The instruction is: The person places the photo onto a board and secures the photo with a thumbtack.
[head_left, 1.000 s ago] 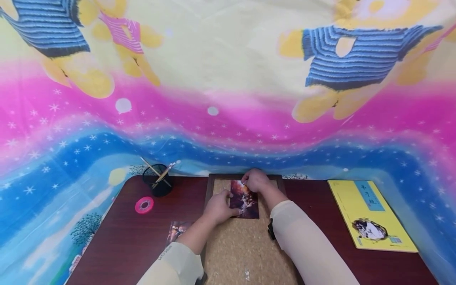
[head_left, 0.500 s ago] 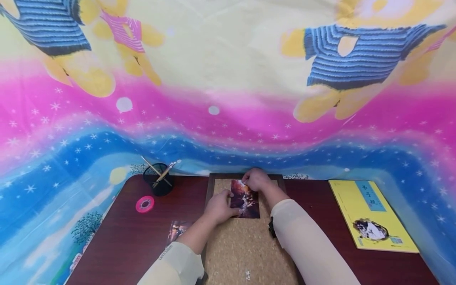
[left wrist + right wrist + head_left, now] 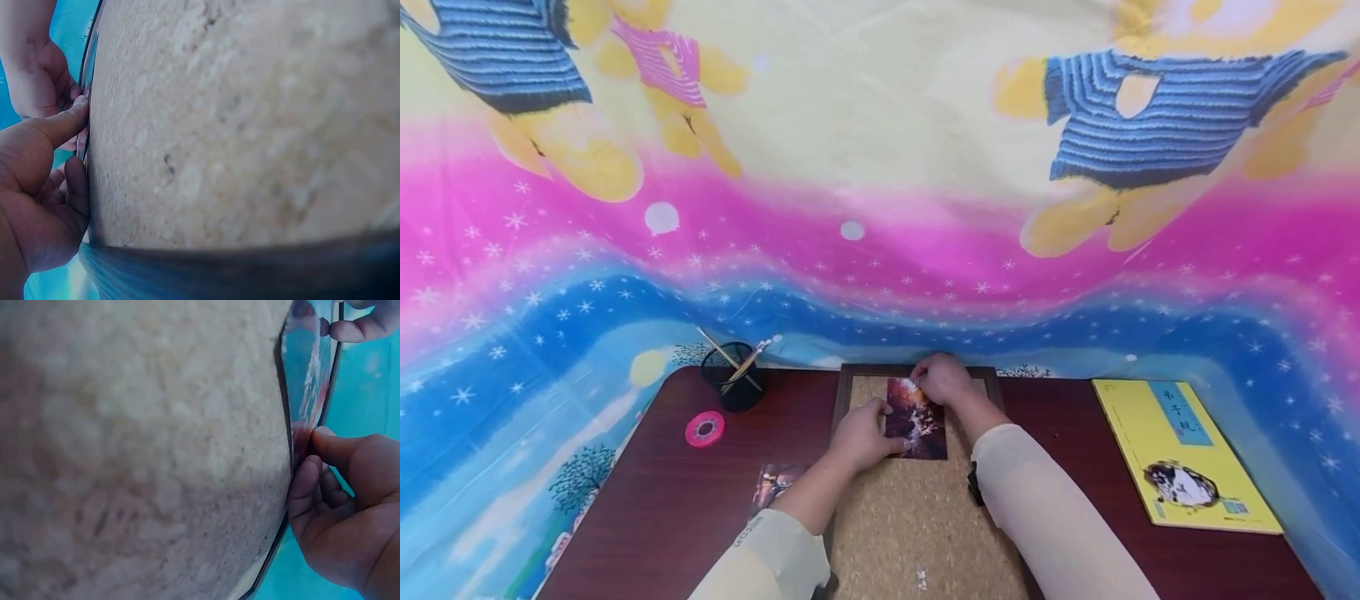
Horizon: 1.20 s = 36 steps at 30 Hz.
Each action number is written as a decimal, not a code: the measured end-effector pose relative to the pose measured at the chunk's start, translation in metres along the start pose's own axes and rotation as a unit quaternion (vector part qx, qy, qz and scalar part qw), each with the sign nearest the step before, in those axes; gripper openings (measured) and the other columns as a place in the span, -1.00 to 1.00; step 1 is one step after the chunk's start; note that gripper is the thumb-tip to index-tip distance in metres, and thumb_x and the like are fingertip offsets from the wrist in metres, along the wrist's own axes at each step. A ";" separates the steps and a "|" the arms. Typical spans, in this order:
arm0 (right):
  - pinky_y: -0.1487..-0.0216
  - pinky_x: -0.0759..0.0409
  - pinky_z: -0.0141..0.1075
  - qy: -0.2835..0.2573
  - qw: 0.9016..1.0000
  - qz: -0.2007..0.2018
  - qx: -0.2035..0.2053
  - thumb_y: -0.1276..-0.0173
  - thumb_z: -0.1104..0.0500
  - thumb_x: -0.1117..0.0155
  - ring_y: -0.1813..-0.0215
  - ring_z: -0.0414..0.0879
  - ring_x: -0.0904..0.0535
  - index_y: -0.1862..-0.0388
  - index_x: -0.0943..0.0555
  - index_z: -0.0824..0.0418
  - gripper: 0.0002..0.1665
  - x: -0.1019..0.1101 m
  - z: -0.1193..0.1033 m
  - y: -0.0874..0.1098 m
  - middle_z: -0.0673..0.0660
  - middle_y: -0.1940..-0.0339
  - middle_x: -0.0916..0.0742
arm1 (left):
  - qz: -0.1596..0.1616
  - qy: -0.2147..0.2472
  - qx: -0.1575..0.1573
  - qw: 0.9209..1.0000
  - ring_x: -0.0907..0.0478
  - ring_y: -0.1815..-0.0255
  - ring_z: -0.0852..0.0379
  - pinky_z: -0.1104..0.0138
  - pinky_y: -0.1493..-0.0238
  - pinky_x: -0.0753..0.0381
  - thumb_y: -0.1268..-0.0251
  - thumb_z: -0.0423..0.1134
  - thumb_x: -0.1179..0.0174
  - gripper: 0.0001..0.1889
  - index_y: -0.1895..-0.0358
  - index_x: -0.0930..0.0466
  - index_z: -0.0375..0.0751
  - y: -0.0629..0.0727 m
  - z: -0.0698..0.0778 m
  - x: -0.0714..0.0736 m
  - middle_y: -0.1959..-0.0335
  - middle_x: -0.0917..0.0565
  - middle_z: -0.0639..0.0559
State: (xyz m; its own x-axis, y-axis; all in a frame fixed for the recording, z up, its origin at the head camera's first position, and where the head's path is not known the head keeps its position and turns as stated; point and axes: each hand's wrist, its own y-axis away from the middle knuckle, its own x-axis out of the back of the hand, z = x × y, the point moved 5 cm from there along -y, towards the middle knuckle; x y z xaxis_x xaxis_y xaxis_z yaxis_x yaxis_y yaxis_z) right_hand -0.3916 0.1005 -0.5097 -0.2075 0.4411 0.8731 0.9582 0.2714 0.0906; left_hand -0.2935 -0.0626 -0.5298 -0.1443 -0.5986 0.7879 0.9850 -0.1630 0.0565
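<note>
In the head view a dark red-and-brown photo (image 3: 917, 421) lies on the upper part of a cork board (image 3: 925, 517) with a brown frame. My left hand (image 3: 859, 435) rests at the photo's left side, fingers and thumb spread and pressing its edge and lower part. At the photo's top my right hand (image 3: 943, 379) has its fingers curled, the tips pinching something small and pale that they mostly hide. Both wrist views show thumbs at the photo: the left thumb (image 3: 72, 119) presses at its edge, the right thumb (image 3: 331, 447) touches its surface.
A small whitish cluster (image 3: 922, 579) lies low on the cork. On the left stand a black mesh pen holder (image 3: 741, 390) with sticks and a pink tape roll (image 3: 705, 428). A second photo (image 3: 775, 485) lies near my left forearm. A yellow book (image 3: 1180, 454) lies right.
Both hands stay in place at the photo; only a slight shift of the camera shows.
</note>
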 end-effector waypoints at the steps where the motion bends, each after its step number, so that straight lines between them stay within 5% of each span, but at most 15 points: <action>1: -0.09 -0.63 -0.06 0.001 1.000 0.001 0.001 -0.55 0.18 -0.21 0.00 0.01 -0.68 0.10 -0.81 0.06 -0.77 0.000 0.000 0.000 0.05 0.04 -0.77 | 0.000 0.000 0.001 1.000 -0.52 0.36 0.11 0.12 0.18 -0.57 -0.07 0.10 -0.58 -0.35 -0.15 -0.56 -0.16 0.000 0.000 0.000 0.42 -0.56 0.13; 13: -0.09 -0.64 -0.07 0.012 1.000 0.020 0.018 -0.54 0.14 -0.27 0.02 0.01 -0.69 0.12 -0.81 0.07 -0.82 0.001 0.003 0.001 0.05 0.11 -0.79 | 0.003 0.005 -0.001 1.000 -0.55 0.32 0.10 0.10 0.14 -0.58 -0.08 0.11 -0.57 -0.34 -0.17 -0.58 -0.16 0.001 0.003 -0.001 0.40 -0.58 0.13; 20: -0.03 -0.64 -0.09 -0.045 0.999 0.025 -0.002 -0.54 0.13 -0.29 0.04 -0.03 -0.67 0.08 -0.81 0.04 -0.83 0.007 0.010 0.007 0.03 0.08 -0.78 | 0.020 0.032 -0.007 0.999 -0.46 0.47 0.16 0.19 0.31 -0.50 -0.10 0.04 -0.58 -0.41 -0.11 -0.63 -0.21 0.005 0.004 0.005 0.49 -0.53 0.12; 36: 0.08 -0.63 -0.11 -0.074 0.996 0.053 0.016 -0.48 0.08 -0.37 0.13 -0.06 -0.67 0.03 -0.81 0.04 -0.82 0.036 0.015 0.038 0.06 0.02 -0.79 | 0.014 0.061 -0.064 0.996 -0.40 0.49 0.21 0.20 0.25 -0.48 -0.14 -0.02 -0.57 -0.42 -0.14 -0.62 -0.24 0.021 0.008 0.010 0.47 -0.56 0.07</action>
State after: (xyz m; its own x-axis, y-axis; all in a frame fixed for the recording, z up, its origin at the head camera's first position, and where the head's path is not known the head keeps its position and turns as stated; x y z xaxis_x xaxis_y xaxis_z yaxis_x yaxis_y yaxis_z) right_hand -0.3654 0.1392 -0.4821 -0.1344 0.5900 0.7961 0.9701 0.2424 -0.0159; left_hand -0.2738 -0.0658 -0.5156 -0.1343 -0.6941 0.7072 0.9699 -0.2384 -0.0498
